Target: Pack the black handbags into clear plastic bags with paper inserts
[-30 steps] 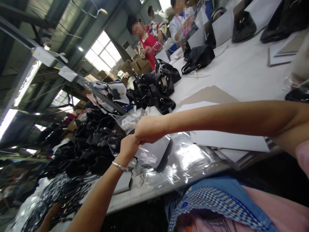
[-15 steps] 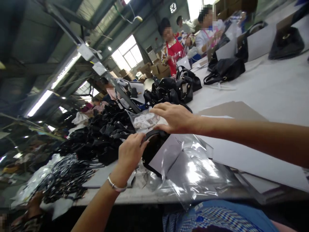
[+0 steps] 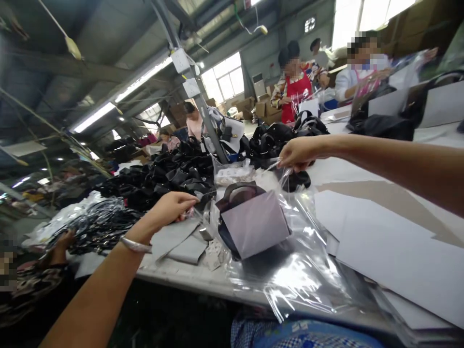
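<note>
A black handbag point(image 3: 229, 238) with a white card point(image 3: 256, 224) against its front lies inside a clear plastic bag point(image 3: 300, 270) at the table's near edge. My left hand point(image 3: 176, 205), a silver bracelet on its wrist, pinches the plastic at the left side of the bag's mouth. To the right, my right hand point(image 3: 299, 152) is closed on the opposite edge of the plastic, which stretches up to its fingers. The handbag's curved handle point(image 3: 241, 189) points toward the far side of the table.
Black bags point(image 3: 170, 174) are heaped behind on the left, beside a pile of dark straps point(image 3: 105, 222). White sheets point(image 3: 391, 256) lie at right. A metal post point(image 3: 208, 116) rises beyond the table. Co-workers stand at the back; another person's hand point(image 3: 65, 239) is at far left.
My hands have moved apart, from the handbag's top to opposite sides of the plastic bag's mouth, drawing the plastic outward. The camera view has shifted, and more of the handbag and card shows.
</note>
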The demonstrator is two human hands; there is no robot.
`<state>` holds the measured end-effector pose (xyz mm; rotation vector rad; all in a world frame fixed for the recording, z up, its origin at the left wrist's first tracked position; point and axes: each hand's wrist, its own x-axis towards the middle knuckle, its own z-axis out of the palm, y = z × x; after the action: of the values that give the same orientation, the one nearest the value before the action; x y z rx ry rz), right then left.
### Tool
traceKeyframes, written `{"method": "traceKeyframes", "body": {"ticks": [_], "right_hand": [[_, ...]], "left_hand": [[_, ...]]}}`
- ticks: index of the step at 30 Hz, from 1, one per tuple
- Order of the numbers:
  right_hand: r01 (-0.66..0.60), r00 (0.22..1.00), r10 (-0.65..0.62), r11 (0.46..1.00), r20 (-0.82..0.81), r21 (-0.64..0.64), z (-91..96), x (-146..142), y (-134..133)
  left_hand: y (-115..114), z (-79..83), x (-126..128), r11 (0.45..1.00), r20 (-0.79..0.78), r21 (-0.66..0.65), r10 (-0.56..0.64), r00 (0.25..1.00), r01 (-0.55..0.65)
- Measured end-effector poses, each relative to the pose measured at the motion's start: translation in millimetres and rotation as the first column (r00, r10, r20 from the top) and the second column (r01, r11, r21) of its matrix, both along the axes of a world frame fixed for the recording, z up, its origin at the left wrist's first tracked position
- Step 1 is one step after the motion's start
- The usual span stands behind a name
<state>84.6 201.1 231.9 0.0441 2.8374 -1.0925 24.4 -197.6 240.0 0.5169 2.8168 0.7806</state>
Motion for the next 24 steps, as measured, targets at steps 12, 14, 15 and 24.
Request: {"method": "traceKeyframes", "body": {"ticks": [12, 14, 15, 24], "right_hand": [[0.157, 0.985, -0.144, 0.977, 0.098, -0.141, -2.3, 16, 28], [0.145, 0.987, -0.129, 0.968, 0.093, -0.206, -1.6, 22, 30], [0.147, 0.989, -0.133, 0.957, 0.072, -0.251, -1.7, 26, 31], [-0.097, 0.975, 0.184, 0.853, 0.123, -0.513, -51.1, 57, 33]], "left_hand": [[8, -6.2, -24, 0.972, 0.159, 0.231, -0.081, 0.984, 0.043], [9, -5.1, -24, 0.953, 0.164, 0.302, -0.077, 0.984, 0.024], [8, -4.7, -23, 0.937, 0.155, 0.349, -0.062, 0.986, 0.004], [-14, -53.6, 4, 0.860, 0.277, 0.501, -0.057, 0.959, -0.094]]}}
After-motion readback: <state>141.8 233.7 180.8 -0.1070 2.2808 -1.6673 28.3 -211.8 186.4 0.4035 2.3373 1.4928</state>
